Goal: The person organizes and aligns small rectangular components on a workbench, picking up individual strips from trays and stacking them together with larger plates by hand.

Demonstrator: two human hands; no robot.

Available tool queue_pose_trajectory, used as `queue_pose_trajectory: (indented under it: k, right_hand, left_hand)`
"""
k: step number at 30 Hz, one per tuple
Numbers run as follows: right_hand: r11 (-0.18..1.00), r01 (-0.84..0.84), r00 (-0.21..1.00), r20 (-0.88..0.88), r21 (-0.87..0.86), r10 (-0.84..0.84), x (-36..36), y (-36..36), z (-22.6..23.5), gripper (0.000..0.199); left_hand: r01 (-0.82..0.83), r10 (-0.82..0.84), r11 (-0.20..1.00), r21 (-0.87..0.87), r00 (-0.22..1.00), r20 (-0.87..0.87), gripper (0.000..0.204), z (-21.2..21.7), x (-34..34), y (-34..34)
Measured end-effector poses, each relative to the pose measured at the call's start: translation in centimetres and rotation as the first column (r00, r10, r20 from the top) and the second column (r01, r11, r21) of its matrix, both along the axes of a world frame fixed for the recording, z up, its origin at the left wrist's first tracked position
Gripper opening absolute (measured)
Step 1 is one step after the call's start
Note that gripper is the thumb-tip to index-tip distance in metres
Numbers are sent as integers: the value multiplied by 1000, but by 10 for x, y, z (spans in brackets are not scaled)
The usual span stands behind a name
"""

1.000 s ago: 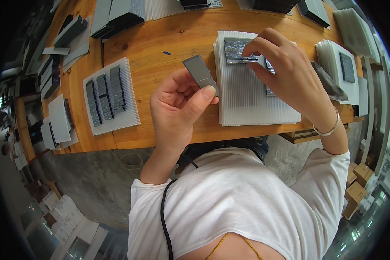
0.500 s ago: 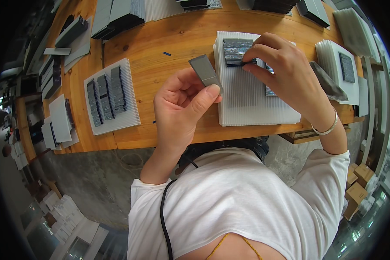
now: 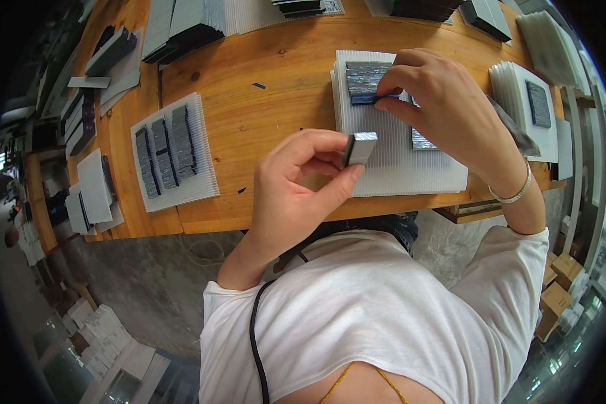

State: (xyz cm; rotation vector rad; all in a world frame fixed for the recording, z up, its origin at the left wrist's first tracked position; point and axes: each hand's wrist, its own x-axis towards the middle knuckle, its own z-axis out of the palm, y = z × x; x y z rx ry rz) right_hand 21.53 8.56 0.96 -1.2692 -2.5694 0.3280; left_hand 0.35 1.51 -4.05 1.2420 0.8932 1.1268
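Note:
Above the near edge of the stacked corrugated plastic sheets (image 3: 384,178), my left hand (image 3: 306,178) pinches a small grey rectangular piece (image 3: 361,147) between thumb and fingers. Its bright, shiny narrow end faces up. On the top sheet lies a row of thin grey strips packed on edge (image 3: 368,77). My right hand (image 3: 441,108) closes thumb and fingertips on a dark bluish strip (image 3: 365,99) at the near side of that row. A second packed group of strips (image 3: 421,138) is partly hidden under my right hand.
To the left, another corrugated sheet (image 3: 205,161) carries several rows of dark strips (image 3: 182,141). Stacks of grey plates (image 3: 185,27) stand along the far side. At the right is another pile of white sheets (image 3: 508,84) with a dark block on top. Small blue scraps (image 3: 258,85) lie on the wooden table (image 3: 249,121).
My left hand has moved right and slightly nearer to me, tilting the grey piece so its shiny end shows. My right hand stays at the row, where the near strip now tilts and shows its bluish face.

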Motion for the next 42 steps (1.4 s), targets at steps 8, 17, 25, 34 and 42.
queue_pose_trajectory:
  k: [8, 17, 25, 34, 42]
  right_hand:
    - [998, -61, 992, 110, 5, 60, -4, 5, 3, 13]
    - [996, -80, 993, 89, 40, 76, -5, 2, 2, 14]
    - [998, -7, 1000, 24, 57, 6, -5, 3, 1, 13]
    - [997, -30, 998, -61, 68, 34, 0, -1, 3, 10]
    - [999, -28, 999, -37, 21, 29, 1, -8, 0, 9]
  left_hand:
    - [51, 9, 989, 141, 920, -393, 25, 14, 6, -1]
    - [46, -5, 995, 89, 909, -416, 23, 16, 7, 0]
    - [57, -5, 991, 118, 914, -405, 22, 14, 7, 1]
    - [66, -20, 993, 102, 916, -402, 23, 16, 7, 2]
    - [74, -8, 986, 147, 916, -402, 25, 13, 6, 3]
